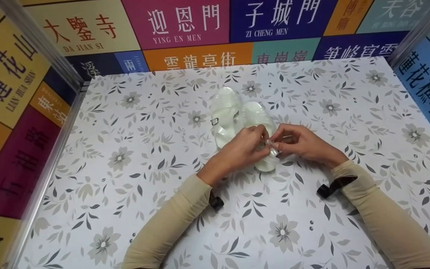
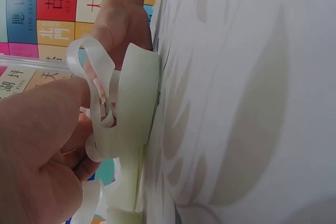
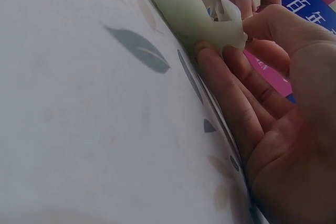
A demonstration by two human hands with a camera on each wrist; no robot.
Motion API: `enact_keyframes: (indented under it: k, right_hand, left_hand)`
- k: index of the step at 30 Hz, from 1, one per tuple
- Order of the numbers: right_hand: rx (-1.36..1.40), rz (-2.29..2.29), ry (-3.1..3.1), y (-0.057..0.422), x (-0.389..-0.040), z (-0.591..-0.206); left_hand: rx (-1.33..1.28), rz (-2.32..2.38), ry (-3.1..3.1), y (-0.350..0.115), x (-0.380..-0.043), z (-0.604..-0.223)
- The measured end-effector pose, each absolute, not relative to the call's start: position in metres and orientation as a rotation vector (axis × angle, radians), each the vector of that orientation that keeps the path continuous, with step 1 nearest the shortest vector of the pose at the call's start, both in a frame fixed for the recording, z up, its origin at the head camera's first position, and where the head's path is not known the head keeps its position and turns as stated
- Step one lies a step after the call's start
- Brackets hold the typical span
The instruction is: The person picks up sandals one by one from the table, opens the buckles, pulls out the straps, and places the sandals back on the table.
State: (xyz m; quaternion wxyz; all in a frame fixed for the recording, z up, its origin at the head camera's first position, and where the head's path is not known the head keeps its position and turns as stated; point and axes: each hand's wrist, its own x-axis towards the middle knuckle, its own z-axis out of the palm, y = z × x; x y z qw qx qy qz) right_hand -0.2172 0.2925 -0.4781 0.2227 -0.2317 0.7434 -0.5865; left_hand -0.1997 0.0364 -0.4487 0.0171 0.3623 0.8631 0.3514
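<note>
A pair of pale, whitish-green sandals lies side by side on the table. The left sandal (image 1: 227, 101) shows a small metal buckle (image 1: 215, 121) on its outer side. Over the right sandal (image 1: 255, 112), both hands meet at its ankle strap. The left hand (image 1: 242, 145) pinches the strap from the left. From the other side, the right hand (image 1: 302, 142) pinches the strap near its end. In the left wrist view the strap (image 2: 94, 59) stands up in a loop above the sandal's heel (image 2: 137, 85). Lower fingers of the right hand (image 3: 286, 114) touch the sandal's side (image 3: 176, 6).
A white cloth with grey flowers and leaves (image 1: 125, 201) covers the table. Panels with coloured blocks of Chinese lettering (image 1: 185, 22) stand behind it and at both sides. Dark bands with small devices (image 1: 325, 190) are worn at both wrists.
</note>
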Motion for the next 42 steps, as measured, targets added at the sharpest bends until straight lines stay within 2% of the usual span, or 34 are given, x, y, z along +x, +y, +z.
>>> enact_keyframes:
  k: [11, 22, 42]
  right_hand:
    - [-0.654, -1.623, 2.075, 0.293, -0.216, -0.478]
    - [-0.724, -1.632, 2.064, 0.292, -0.217, -0.481]
    - [-0.705, -1.623, 2.091, 0.288, -0.215, -0.48]
  left_hand:
    - [1.104, 1.145, 2.629, 0.035, -0.202, -0.45]
    - [1.125, 0.905, 2.868, 0.044, -0.195, -0.448]
    - [1.017, 1.144, 2.74, 0.042, -0.194, -0.451]
